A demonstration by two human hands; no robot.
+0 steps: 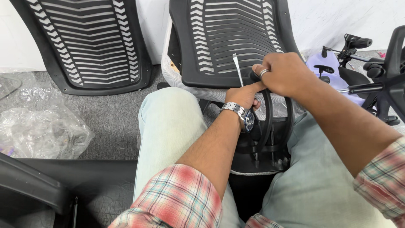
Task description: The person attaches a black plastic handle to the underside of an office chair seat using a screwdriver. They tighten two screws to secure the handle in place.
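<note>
My left hand [244, 96], with a metal wristwatch on its wrist, is closed around a thin metal tool [237, 67] whose shaft points up and away. My right hand [283, 72], wearing a ring, is clenched on the top of a black curved chair part [266, 122] that stands between my knees. Both hands meet at the lower edge of a black slatted chair backrest [230, 38], which leans just beyond them. The tool's tip and the spot it touches are hidden by my fingers.
A second black slatted backrest [86, 44] leans against the wall at the left. Crumpled clear plastic wrap [40, 128] lies on the grey carpet. A black chair base with casters [384, 80] and a purple-wrapped part [333, 71] sit at the right. Black chair pieces [38, 185] lie near my left leg.
</note>
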